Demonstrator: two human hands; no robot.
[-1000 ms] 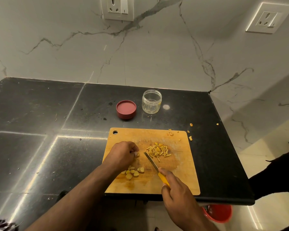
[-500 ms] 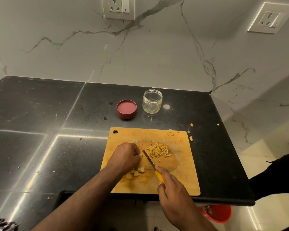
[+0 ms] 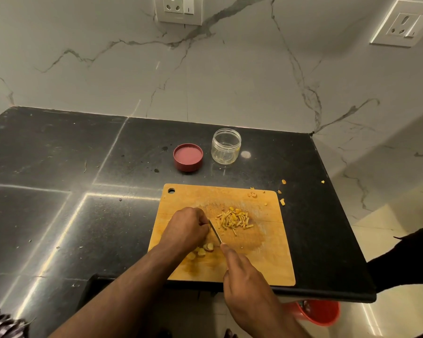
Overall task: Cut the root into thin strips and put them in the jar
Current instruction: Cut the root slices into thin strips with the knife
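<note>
a heap of thin yellow root strips (image 3: 234,220) lies near the middle of the wooden cutting board (image 3: 266,259), and a few root slices (image 3: 203,250) sit at the board's near left, partly under the left forearm. the left hand (image 3: 187,229) rests on the board with its fingers curled down over whatever piece it holds — that piece is hidden. the knife (image 3: 215,232) slants just beside those fingers, its blade tip close to the knuckles, gripped by the right hand (image 3: 244,276) with the forefinger stretched along its handle. beyond the board, on the dark tabletop (image 3: 59,191), the clear jar (image 3: 226,149) stands upright and open, with its red lid (image 3: 188,157) lying just to its left — a few yellow scraps (image 3: 282,201) dot the tabletop off the board's far right corner.
</note>
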